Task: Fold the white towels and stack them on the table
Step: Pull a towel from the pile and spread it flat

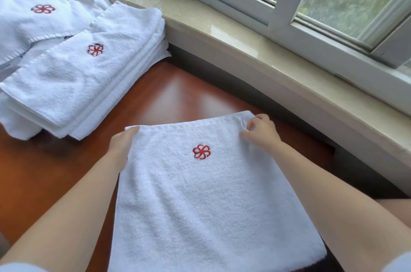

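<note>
Reddish wooden table (182, 91) beside a window sill (255, 49) | white towel (206, 200) with red emblem lies flat at near centre | left hand (121, 145) grips its far-left corner | right hand (261, 130) pinches its far-right corner | stack of folded towels (73, 85) far left | loose towels (37, 11) beyond

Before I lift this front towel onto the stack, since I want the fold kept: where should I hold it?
Grip the front towel at its two far corners, from the sides, where the left hand and right hand already grip. It lies flat, so those edges lift evenly.
</note>
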A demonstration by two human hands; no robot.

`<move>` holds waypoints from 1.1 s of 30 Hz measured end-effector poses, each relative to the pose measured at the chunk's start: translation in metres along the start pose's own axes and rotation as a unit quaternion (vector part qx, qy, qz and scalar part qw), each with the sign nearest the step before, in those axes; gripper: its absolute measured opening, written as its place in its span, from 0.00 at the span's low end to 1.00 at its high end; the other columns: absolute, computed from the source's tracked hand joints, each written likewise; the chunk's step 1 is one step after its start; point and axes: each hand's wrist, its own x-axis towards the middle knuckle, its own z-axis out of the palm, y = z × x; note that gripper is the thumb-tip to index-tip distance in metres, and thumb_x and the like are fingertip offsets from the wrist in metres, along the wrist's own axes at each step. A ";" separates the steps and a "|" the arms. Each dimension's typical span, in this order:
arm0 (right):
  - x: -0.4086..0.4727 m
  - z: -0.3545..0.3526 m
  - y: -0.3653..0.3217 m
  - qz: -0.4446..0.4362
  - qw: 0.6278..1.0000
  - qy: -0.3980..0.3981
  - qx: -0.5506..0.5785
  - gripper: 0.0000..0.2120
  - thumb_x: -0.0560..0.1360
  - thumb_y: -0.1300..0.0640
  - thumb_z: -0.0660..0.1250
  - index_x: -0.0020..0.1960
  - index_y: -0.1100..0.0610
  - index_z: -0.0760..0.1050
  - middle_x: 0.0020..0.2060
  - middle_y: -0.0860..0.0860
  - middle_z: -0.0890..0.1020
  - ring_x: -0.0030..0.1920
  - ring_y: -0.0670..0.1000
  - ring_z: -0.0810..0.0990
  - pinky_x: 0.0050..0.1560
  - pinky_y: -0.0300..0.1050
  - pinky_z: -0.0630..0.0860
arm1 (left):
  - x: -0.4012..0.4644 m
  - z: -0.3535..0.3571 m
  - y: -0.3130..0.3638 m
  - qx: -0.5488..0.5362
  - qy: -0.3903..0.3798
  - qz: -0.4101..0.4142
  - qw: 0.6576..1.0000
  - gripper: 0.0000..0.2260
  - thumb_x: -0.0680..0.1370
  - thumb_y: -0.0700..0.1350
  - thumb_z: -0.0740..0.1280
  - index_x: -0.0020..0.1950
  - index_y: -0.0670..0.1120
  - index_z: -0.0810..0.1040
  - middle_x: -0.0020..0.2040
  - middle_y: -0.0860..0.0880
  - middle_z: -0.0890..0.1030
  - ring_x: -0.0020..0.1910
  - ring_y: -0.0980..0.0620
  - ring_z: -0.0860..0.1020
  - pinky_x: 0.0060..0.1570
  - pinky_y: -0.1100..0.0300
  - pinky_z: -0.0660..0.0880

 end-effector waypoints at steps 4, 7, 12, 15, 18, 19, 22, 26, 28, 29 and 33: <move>-0.015 0.010 -0.007 0.119 0.989 0.082 -0.017 0.20 0.75 0.45 0.63 0.59 0.58 0.73 0.63 0.57 0.68 0.58 0.60 0.71 0.56 0.53 0.76 | 0.003 0.006 -0.002 0.006 0.012 0.008 1.000 0.22 0.76 0.50 0.69 0.67 0.42 0.74 0.64 0.45 0.77 0.63 0.45 0.75 0.67 0.47 0.69; -0.021 0.008 -0.012 0.154 0.986 0.041 -0.056 0.23 0.74 0.41 0.63 0.63 0.52 0.71 0.61 0.57 0.68 0.59 0.60 0.72 0.58 0.52 0.74 | 0.004 0.008 -0.003 0.011 0.013 0.011 1.000 0.21 0.76 0.50 0.69 0.67 0.43 0.74 0.63 0.46 0.77 0.63 0.46 0.75 0.67 0.47 0.69; -0.028 0.003 -0.015 0.199 0.971 -0.002 -0.135 0.28 0.70 0.36 0.66 0.65 0.47 0.67 0.58 0.54 0.75 0.59 0.56 0.72 0.53 0.50 0.63 | 0.003 0.006 -0.002 0.010 0.003 0.011 1.000 0.23 0.76 0.51 0.69 0.68 0.43 0.73 0.64 0.45 0.76 0.63 0.45 0.75 0.67 0.47 0.69; -0.028 0.005 -0.017 0.160 0.986 0.002 -0.035 0.23 0.69 0.38 0.69 0.56 0.49 0.67 0.48 0.47 0.78 0.56 0.53 0.73 0.51 0.48 0.61 | 0.002 0.003 -0.002 0.008 -0.006 0.007 1.000 0.25 0.75 0.52 0.70 0.69 0.45 0.73 0.65 0.46 0.76 0.64 0.45 0.74 0.68 0.46 0.68; -0.022 -0.001 -0.021 0.063 0.992 0.089 0.063 0.16 0.72 0.48 0.71 0.55 0.51 0.71 0.55 0.51 0.77 0.60 0.55 0.70 0.54 0.48 0.66 | 0.002 0.000 -0.002 0.008 -0.018 0.005 1.000 0.25 0.74 0.53 0.70 0.69 0.45 0.73 0.66 0.47 0.76 0.65 0.46 0.74 0.68 0.46 0.68; -0.020 -0.003 -0.023 0.035 0.986 0.127 0.098 0.14 0.72 0.51 0.70 0.56 0.52 0.73 0.56 0.51 0.76 0.61 0.55 0.69 0.56 0.47 0.68 | 0.002 -0.001 -0.002 0.007 -0.020 0.005 1.000 0.25 0.74 0.53 0.70 0.68 0.45 0.73 0.65 0.47 0.76 0.64 0.46 0.74 0.68 0.46 0.68; -0.013 -0.005 -0.024 0.012 0.968 0.202 0.150 0.10 0.73 0.53 0.67 0.54 0.50 0.76 0.57 0.49 0.73 0.61 0.53 0.69 0.61 0.48 0.68 | 0.003 -0.002 -0.004 0.011 -0.021 0.009 1.000 0.22 0.75 0.52 0.71 0.65 0.45 0.76 0.62 0.46 0.79 0.61 0.45 0.76 0.66 0.45 0.70; -0.010 0.005 -0.011 0.097 0.985 0.141 -0.010 0.22 0.72 0.46 0.69 0.64 0.51 0.73 0.64 0.53 0.69 0.64 0.56 0.66 0.63 0.48 0.63 | 0.005 -0.002 -0.006 0.004 -0.016 0.017 1.000 0.20 0.75 0.51 0.70 0.64 0.43 0.77 0.60 0.45 0.80 0.60 0.45 0.78 0.65 0.46 0.71; -0.010 0.010 -0.005 0.134 0.982 0.129 -0.012 0.25 0.72 0.47 0.70 0.67 0.53 0.70 0.65 0.55 0.69 0.64 0.57 0.66 0.63 0.49 0.63 | 0.006 -0.002 -0.006 -0.003 -0.011 0.023 1.000 0.22 0.75 0.52 0.70 0.66 0.43 0.75 0.63 0.45 0.78 0.63 0.45 0.76 0.67 0.46 0.69; -0.010 0.012 -0.002 0.140 0.980 0.138 -0.002 0.26 0.73 0.47 0.70 0.68 0.53 0.69 0.64 0.55 0.69 0.64 0.57 0.67 0.64 0.49 0.63 | 0.007 -0.002 -0.007 -0.009 -0.008 0.026 1.000 0.24 0.76 0.53 0.70 0.68 0.44 0.74 0.65 0.46 0.76 0.65 0.46 0.74 0.68 0.46 0.68; -0.003 0.010 -0.001 0.128 0.965 0.213 0.081 0.18 0.77 0.54 0.65 0.66 0.57 0.70 0.60 0.56 0.75 0.60 0.58 0.75 0.64 0.51 0.63 | 0.006 -0.001 -0.008 -0.033 -0.006 0.030 0.999 0.28 0.76 0.56 0.67 0.73 0.47 0.68 0.71 0.49 0.71 0.70 0.46 0.69 0.70 0.45 0.64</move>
